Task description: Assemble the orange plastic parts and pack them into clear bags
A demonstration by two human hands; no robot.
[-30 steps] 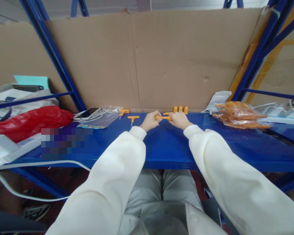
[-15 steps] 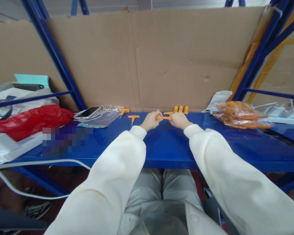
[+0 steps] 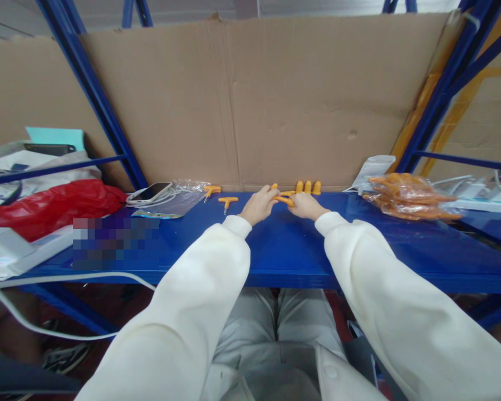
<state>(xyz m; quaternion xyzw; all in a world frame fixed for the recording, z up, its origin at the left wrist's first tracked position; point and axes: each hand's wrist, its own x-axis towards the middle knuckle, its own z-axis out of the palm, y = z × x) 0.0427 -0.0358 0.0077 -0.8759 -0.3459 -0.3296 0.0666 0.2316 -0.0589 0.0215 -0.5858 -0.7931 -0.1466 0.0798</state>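
Observation:
Just in front of the cardboard, both hands grip one orange corkscrew. My left hand is closed around its T-shaped handle, one end of which pokes up above the fingers. The fingers of my right hand pinch the other, narrow orange end; what part it is I cannot make out. Left of my hands lie two more orange corkscrews, one with its metal spiral toward me and one farther back. Behind my right hand stand several orange caps, and another slim orange piece lies there.
A cardboard sheet walls off the back of the blue table. Bagged orange parts are on the right. A phone, clear bag and red bag sit left. Blue posts flank the workspace.
The orange corkscrew has turned slightly between my hands, and its handle end now shows above my left fingers. Its right end tilts lower. Both arms have hardly moved.

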